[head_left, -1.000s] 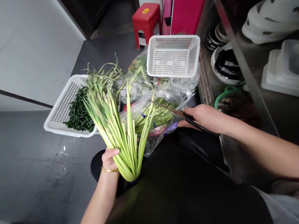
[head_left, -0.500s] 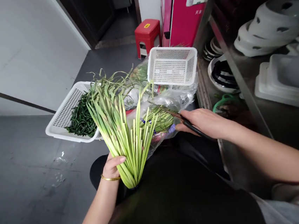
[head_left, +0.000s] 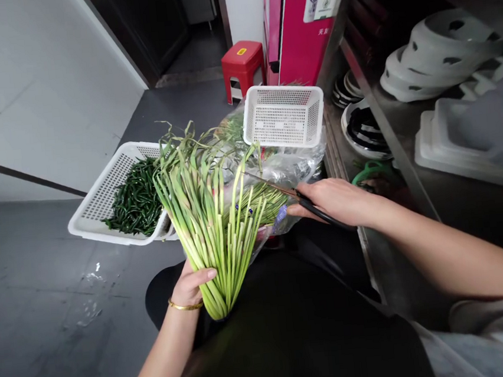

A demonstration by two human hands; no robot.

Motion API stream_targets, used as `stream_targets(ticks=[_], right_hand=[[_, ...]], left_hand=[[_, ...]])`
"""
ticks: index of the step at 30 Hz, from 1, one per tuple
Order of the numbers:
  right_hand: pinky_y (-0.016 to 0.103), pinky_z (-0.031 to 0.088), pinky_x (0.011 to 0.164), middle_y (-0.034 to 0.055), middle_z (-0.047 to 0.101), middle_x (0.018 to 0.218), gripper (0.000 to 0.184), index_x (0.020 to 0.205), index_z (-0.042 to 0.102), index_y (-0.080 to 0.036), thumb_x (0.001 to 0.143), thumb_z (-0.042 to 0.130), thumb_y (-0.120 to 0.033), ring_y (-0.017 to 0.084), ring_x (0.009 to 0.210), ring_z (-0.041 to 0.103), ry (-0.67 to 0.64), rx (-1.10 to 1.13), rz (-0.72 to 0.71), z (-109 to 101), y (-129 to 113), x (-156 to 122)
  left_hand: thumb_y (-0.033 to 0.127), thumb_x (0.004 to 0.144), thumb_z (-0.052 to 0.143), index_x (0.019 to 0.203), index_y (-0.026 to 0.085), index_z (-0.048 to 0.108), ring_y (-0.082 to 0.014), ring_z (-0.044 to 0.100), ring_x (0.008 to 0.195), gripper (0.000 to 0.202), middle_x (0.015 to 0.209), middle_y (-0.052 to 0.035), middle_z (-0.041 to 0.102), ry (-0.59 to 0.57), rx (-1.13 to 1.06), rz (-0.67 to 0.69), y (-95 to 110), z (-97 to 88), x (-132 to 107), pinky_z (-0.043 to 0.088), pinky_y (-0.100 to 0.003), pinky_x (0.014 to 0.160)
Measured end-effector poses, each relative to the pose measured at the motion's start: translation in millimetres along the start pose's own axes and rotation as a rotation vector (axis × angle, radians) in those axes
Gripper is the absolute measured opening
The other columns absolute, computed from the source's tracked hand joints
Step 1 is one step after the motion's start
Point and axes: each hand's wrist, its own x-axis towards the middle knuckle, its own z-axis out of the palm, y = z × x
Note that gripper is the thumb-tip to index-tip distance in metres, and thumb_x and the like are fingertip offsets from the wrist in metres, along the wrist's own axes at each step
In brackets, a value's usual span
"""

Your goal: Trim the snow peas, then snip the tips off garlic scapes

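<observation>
My left hand [head_left: 193, 284] is closed round the lower part of a bunch of garlic scapes [head_left: 215, 251], its thumb across the stalks. The bunch fans upward over my lap. On its left the tops are long, green and partly withered; many stalks on the right end in short cut tips. My right hand [head_left: 330, 197] grips the black handles of a pair of scissors [head_left: 313, 207]. Its blades point up and left, near the longer stalks at the bunch's right side. Behind the bunch, more green stalks [head_left: 270, 201] lie on clear plastic.
Left stands a white basket [head_left: 90, 201] with green chillies [head_left: 132, 203]. A second white basket [head_left: 283, 120] rests on the plastic bags [head_left: 293, 163]. Beyond are a red stool [head_left: 243, 65] and a pink cabinet [head_left: 302, 29]. A metal shelf [head_left: 401, 144] with dishes runs along the right.
The view has shifted slightly. The scissor blades now reach closer to the longer stalks on the bunch's right side. Both hands keep their hold.
</observation>
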Motion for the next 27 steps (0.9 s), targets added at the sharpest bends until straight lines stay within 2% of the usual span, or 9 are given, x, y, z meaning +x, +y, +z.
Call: stream_targets(ticks=[7,14,18,21,24,27], right_hand=[[0.027,0.035,0.055,0.0102,0.069,0.075,0.054,0.084,0.057,-0.017,0.090,0.031,-0.065,0.025,0.071,0.067,0.044,-0.029,-0.025,0.3,7.7,-1.5],[0.027,0.031,0.052,0.0097,0.069,0.072,0.054,0.086,0.058,-0.017,0.089,0.032,-0.064,0.023,0.066,0.066,0.017,-0.041,-0.031,1.0,8.9,-1.3],[0.026,0.031,0.051,0.0088,0.066,0.063,0.054,0.073,0.058,-0.018,0.088,0.034,-0.065,0.022,0.063,0.065,0.093,-0.005,0.018,5.6,11.4,-3.3],[0.026,0.033,0.052,0.0081,0.065,0.063,0.052,0.072,0.056,-0.018,0.089,0.034,-0.062,0.021,0.062,0.065,0.151,0.107,0.031,9.5,15.0,-11.8],[0.026,0.035,0.055,0.0077,0.066,0.069,0.047,0.078,0.055,-0.019,0.092,0.032,-0.058,0.021,0.064,0.065,0.067,0.170,-0.010,11.7,14.5,-17.0],[0.026,0.036,0.056,0.0089,0.067,0.073,0.044,0.084,0.055,-0.019,0.092,0.033,-0.056,0.022,0.071,0.066,0.000,0.152,-0.027,10.8,8.7,-10.4]], left_hand=[[0.017,0.054,0.077,0.128,0.019,0.052,-0.0322,0.065,0.097,0.078,0.102,-0.0098,0.070,0.014,0.019,-0.007,-0.5,3.6,2.1,0.053,-0.044,0.086],[0.016,0.053,0.077,0.126,0.020,0.053,-0.0299,0.068,0.088,0.077,0.098,-0.0086,0.071,0.025,0.035,-0.024,-0.5,1.8,3.9,0.056,-0.041,0.079],[0.016,0.053,0.077,0.126,0.019,0.053,-0.0296,0.069,0.085,0.076,0.097,-0.0090,0.071,0.022,0.034,-0.026,-0.3,-1.2,4.0,0.058,-0.040,0.075],[0.016,0.054,0.077,0.125,0.019,0.054,-0.0295,0.069,0.084,0.075,0.094,-0.0089,0.072,0.029,0.013,-0.022,0.2,-4.3,3.6,0.058,-0.040,0.074],[0.016,0.054,0.077,0.124,0.020,0.054,-0.0300,0.069,0.084,0.074,0.094,-0.0090,0.072,0.036,0.001,-0.018,1.1,-5.3,3.2,0.058,-0.041,0.074],[0.016,0.053,0.077,0.124,0.020,0.054,-0.0312,0.069,0.086,0.075,0.096,-0.0095,0.071,0.040,-0.001,-0.016,1.9,-2.9,3.1,0.058,-0.043,0.074]])
